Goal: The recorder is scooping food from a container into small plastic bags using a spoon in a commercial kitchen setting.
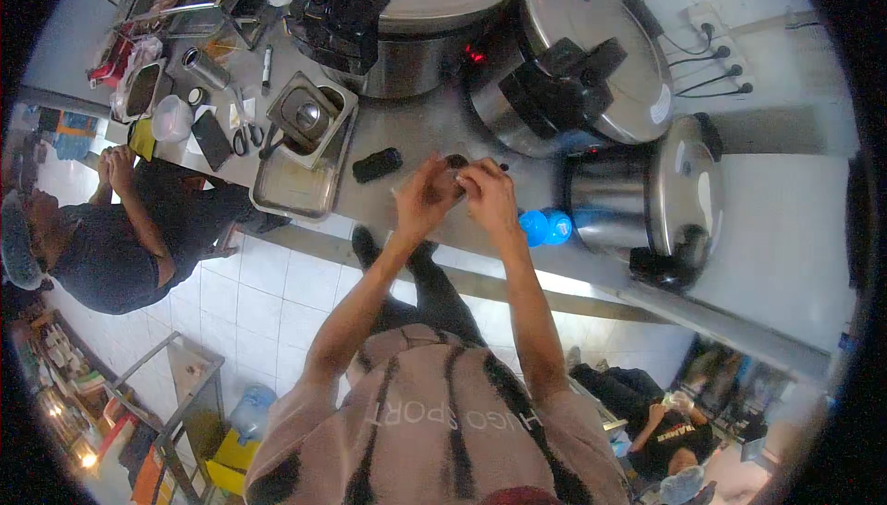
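Observation:
Both of my hands meet over the steel counter in the head view. My left hand has its fingers curled near a small dark round thing, partly hidden at the fingertips. My right hand bends its fingers towards the left one; whether either grips something is too blurred to tell. Left of the hands lies a black oblong object. Two blue plastic bottles or caps stand just right of my right wrist.
Large steel pressure cookers stand along the back and right. At left are a steel tray, a lidded steel pan, scissors and a phone. One person sits at left; another is at lower right.

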The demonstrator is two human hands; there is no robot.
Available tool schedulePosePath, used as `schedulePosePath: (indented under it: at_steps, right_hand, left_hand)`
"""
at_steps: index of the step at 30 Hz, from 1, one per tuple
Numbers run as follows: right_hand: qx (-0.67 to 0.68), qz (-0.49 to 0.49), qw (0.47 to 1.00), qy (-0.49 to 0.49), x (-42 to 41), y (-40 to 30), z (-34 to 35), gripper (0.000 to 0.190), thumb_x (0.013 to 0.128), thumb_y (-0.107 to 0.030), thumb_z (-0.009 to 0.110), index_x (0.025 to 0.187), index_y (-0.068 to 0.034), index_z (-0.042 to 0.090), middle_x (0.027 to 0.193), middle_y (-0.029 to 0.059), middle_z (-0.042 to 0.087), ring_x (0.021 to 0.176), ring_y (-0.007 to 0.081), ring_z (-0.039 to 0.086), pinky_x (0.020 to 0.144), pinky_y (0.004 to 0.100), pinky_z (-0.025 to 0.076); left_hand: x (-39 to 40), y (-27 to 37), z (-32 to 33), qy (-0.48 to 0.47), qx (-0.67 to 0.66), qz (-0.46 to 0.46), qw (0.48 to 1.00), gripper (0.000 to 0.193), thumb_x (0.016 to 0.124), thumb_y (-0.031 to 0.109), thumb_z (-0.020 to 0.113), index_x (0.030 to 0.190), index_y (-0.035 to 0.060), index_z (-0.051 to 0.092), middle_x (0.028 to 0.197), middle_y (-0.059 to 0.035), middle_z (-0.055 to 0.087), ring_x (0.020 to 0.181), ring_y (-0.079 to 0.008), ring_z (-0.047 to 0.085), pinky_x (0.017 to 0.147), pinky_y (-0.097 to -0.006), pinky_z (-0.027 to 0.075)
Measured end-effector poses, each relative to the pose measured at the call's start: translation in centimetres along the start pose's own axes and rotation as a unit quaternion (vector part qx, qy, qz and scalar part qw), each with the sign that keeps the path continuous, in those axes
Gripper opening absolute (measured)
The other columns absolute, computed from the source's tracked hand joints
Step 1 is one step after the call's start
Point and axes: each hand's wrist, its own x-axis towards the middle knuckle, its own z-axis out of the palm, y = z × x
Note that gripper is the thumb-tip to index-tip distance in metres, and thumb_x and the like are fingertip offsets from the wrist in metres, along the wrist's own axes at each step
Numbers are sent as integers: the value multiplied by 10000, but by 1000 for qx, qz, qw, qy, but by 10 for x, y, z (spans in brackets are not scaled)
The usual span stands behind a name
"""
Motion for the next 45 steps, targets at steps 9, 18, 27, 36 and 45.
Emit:
schedulePosePath:
  at_steps: [9, 18, 27, 36, 45]
  right_hand:
    - [-29, 4, 999, -29, -1, -5, -13, 129, 754, -25, 700, 877, -63, 696, 973, 122, 605, 911, 340, 612, 790, 426, 500]
    - [-23, 12, 999, -32, -9, -3, -20, 180, 721, 10, 676, 883, -62, 704, 1003, 114, 594, 966, 329, 601, 815, 421, 496]
    - [-5, 2, 1000, -28, -8, -5, -32, 222, 694, 36, 683, 877, -83, 720, 1009, 97, 584, 984, 309, 582, 833, 402, 490]
    - [152, -93, 982, -62, 9, -38, -97, 219, 670, 58, 746, 835, -84, 725, 1129, 86, 606, 1083, 267, 577, 892, 356, 475]
    - [241, 17, 952, 189, -13, -57, -108, 223, 765, 14, 759, 966, -53, 689, 1031, 82, 665, 890, 195, 653, 741, 302, 520]
  left_hand:
    - [15, 18, -12, -32, 122, 112, 986, 712, 720, 84, 796, 1373, 56, 510, 1362, -184, 543, 1261, -362, 523, 1026, -431, 443]
    - [24, 26, -17, -47, 72, 42, 995, 679, 712, 97, 835, 1329, 84, 550, 1315, -147, 579, 1197, -317, 565, 964, -388, 475]
    - [47, 30, -30, -151, 104, 114, 976, 376, 837, 49, 694, 1208, 82, 647, 1197, -137, 643, 1094, -290, 611, 922, -361, 476]
    - [66, 69, -36, -439, -189, -186, 859, 314, 974, 86, 596, 1280, 15, 583, 1184, -49, 645, 1079, -128, 580, 954, -287, 454]
    - [63, 117, -15, -179, -171, -102, 963, 75, 930, 61, 660, 930, 5, 611, 913, -29, 644, 851, -99, 589, 793, -259, 479]
